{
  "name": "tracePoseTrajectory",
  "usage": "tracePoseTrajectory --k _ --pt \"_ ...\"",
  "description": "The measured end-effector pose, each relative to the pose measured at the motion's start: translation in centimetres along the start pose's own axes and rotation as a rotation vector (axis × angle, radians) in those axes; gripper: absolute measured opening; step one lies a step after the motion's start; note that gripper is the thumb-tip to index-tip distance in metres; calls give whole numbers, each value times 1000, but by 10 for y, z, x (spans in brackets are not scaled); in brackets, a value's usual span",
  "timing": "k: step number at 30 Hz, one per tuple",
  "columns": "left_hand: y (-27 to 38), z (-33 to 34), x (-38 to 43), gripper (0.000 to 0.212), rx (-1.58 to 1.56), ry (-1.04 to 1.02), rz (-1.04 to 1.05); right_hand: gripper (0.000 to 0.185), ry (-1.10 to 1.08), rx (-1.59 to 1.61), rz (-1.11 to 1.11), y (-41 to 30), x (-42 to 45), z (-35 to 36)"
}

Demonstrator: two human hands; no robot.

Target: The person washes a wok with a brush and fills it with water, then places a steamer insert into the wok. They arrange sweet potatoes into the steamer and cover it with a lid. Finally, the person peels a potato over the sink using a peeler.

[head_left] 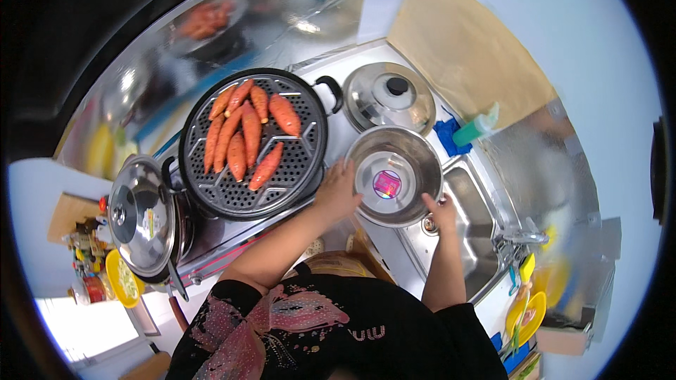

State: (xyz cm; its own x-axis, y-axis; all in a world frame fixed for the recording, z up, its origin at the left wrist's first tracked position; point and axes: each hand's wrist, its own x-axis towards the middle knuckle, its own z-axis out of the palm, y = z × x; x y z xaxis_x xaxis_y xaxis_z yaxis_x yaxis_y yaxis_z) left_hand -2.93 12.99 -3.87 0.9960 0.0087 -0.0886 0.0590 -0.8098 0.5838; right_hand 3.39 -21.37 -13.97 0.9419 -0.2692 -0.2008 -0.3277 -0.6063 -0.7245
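Between my hands is a stainless steel bowl (417,206) with a pink label on its inner bottom, over the counter at the sink's near-left edge. My left hand (339,191) rests against the bowl's left rim with spread fingers. On the right side, the thumb of my right hand (441,211) lies at the rim while its fingers are partly hidden beneath or behind the wall. To the left, several orange-skinned sweet potatoes (252,129) lie on a perforated steamer tray (311,169) in a wide black-handled pot. A steel lid with a black knob (369,92) lies just beyond the bowl.
A lidded pot (140,216) stands at the far left. On the right are the steel sink (478,211), its faucet (520,237), a blue cloth (448,134) and a green bottle (470,132). Yellow bowls sit at both sides, one at the lower right (536,322).
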Motion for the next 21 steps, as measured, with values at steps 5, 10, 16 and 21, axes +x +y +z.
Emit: tracePoseTrajectory --k 5,10,16,21 --pt "-19 34 51 82 -19 -64 -250 45 -173 521 197 0 -42 26" --pt "-12 41 69 45 -319 104 -105 38 -264 743 327 5 -61 -22" --pt "57 70 82 31 -699 -91 -106 27 -219 919 499 65 -87 -50" --pt "109 114 90 25 -753 -275 -121 29 -140 1048 584 133 -87 -49"
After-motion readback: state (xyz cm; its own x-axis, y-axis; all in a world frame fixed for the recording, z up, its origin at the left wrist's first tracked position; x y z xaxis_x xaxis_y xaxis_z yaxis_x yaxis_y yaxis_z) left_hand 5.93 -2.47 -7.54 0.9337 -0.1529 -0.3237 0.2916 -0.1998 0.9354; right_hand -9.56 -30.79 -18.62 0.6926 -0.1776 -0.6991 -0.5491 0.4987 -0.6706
